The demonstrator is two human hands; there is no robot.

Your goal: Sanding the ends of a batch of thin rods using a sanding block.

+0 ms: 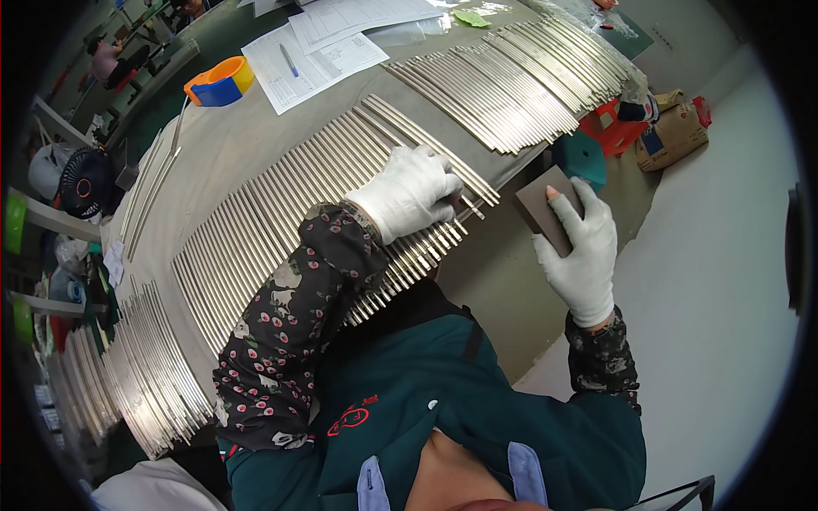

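Observation:
Thin, shiny metal rods [281,204] lie side by side in a long row across the table in front of me. My left hand [409,192], in a white glove with bare fingertips, rests over the right end of this row. Its fingers are bent round a metal rod [474,209] whose end sticks out past them; the exact grip is partly hidden. Off the table's right edge, my right hand [584,247], gloved the same way, holds a flat grey-brown sanding block [552,209] between thumb and fingers.
More rods [511,85] lie at the far right, others [158,375] at the near left. Papers [315,64] with a pen [289,60] and an orange-and-blue tape dispenser [220,83] sit at the back. A red stool [612,132] and a paper sack [673,134] stand beyond the right edge.

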